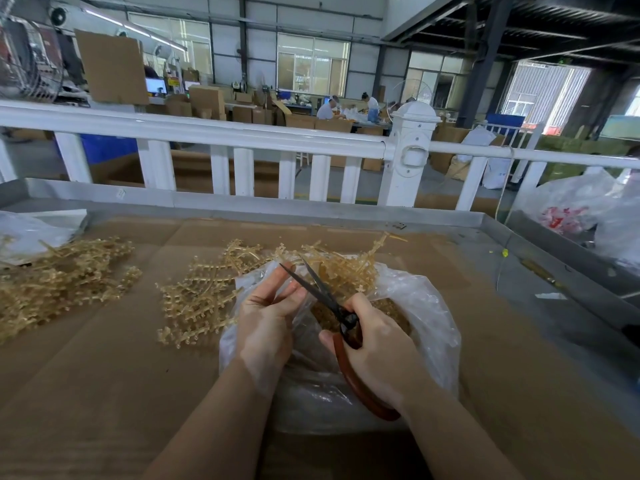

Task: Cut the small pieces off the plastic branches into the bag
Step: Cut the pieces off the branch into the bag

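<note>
A clear plastic bag lies open on the cardboard-covered table, with small tan cut pieces inside. My right hand grips red-handled scissors whose dark blades stand apart above the bag's mouth. My left hand is at the bag's left rim, its fingers reaching toward the blades; whether they hold a branch I cannot tell. Tan plastic branches lie in a heap just left of and behind the bag.
A second heap of branches lies at the far left beside another plastic bag. A white railing runs behind the metal-edged table. More bags stand at the right. People work in the background.
</note>
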`<state>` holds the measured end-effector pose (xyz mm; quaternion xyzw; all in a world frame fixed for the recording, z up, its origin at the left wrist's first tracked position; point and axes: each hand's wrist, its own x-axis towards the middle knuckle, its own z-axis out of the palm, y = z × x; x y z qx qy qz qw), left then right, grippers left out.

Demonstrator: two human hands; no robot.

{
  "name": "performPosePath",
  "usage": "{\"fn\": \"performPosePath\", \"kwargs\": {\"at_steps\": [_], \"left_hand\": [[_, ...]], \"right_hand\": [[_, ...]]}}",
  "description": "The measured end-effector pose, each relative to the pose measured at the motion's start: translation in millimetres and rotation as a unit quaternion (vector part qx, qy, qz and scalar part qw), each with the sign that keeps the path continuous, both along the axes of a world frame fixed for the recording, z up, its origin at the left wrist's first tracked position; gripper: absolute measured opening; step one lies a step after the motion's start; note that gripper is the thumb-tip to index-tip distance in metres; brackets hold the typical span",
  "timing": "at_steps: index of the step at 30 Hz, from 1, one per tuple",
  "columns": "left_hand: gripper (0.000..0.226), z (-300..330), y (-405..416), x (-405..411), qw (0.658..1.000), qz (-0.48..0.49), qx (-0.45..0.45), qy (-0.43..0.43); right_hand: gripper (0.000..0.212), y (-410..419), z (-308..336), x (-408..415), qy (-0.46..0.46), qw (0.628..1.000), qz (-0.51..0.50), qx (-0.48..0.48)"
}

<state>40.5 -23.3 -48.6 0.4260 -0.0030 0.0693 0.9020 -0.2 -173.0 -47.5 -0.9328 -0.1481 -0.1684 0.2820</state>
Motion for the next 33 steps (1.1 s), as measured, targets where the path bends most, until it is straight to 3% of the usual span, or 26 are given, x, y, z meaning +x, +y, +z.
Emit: {"fn": "performPosePath", "kwargs": {"at_steps": [22,33], "left_hand": [[0.045,1.5,-2.1,-2.2,0.999,-0.003,-0.047,0.007],[0.022,-1.8,-5.0,0.2,0.993,0.052,-0.073,0.076]], "right_hand": [[0.034,4.5,-2.7,-0.5,-0.024,0.999,-0.008,0.023],[0.031,0.9,3.2,-0.8,0.019,0.998,-0.016,0.056]]}}
